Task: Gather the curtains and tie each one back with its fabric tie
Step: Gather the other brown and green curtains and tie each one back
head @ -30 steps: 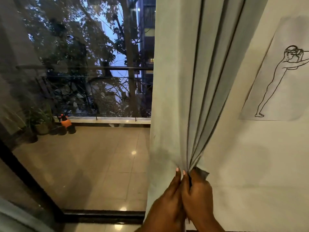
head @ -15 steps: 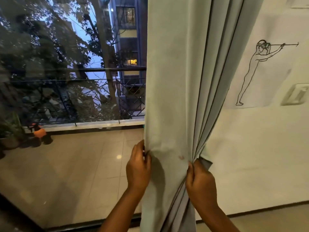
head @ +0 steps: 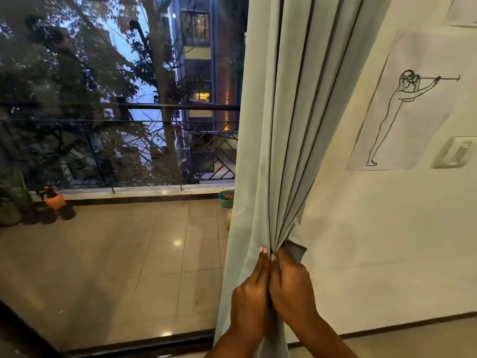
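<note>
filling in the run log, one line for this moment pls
stage: gathering | curtain: pleats bunched | left hand: grips folds | right hand: grips folds | hands: touching | tie: not visible

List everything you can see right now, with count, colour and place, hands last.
curtain: one, pale grey-green, gathered in folds beside the wall
glass door: one, left, looking onto a tiled balcony
railing: one, dark, across the balcony
potted plants: a few, far left of the balcony
orange sprayer: one, by the plants
line drawing: one, white paper, on the wall at right
wall switch: one, white, beside the drawing
left hand, right hand: together, gripping the curtain folds
</note>
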